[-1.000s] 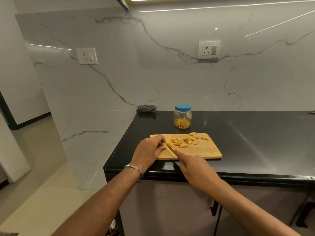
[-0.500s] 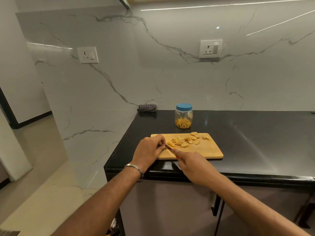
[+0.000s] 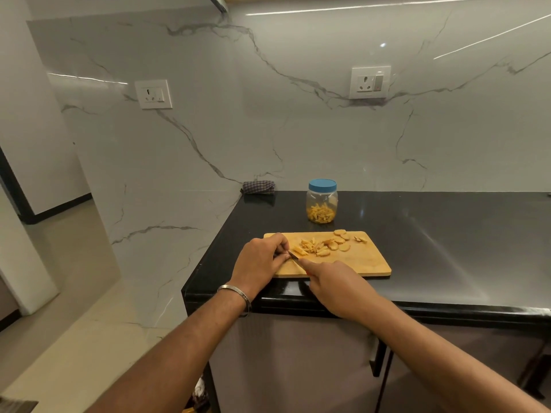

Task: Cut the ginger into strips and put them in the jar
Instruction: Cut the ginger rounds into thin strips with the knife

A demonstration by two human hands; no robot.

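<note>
- The cutting board [image 3: 357,260] lies on the black counter [image 3: 447,248], a little below the middle of the frame, its long axis running left to right, with the near edge close to the counter's front edge.
- The left hand [image 3: 261,259] rests on the board's left end, fingers curled down and pinching a ginger piece [image 3: 298,250] against the wood.
- The right hand [image 3: 334,286] comes in from the lower right, closed around a knife [image 3: 293,255]; the forefinger lies along the top. Only a short dark stretch of blade shows, pointing up and left toward the left fingertips.
- Cut ginger strips [image 3: 313,245] lie in a loose pile just right of the held piece, their long axes mostly pointing away toward the wall.
- Round ginger slices [image 3: 340,241] lie flat in a short row right of the strips, running toward the board's far right corner.
- The jar [image 3: 322,204] stands upright behind the board, well apart from both hands, its blue lid [image 3: 322,185] on and ginger strips heaped at the bottom.
- A checked cloth [image 3: 258,186] sits in the counter's far left corner against the marble wall.
</note>
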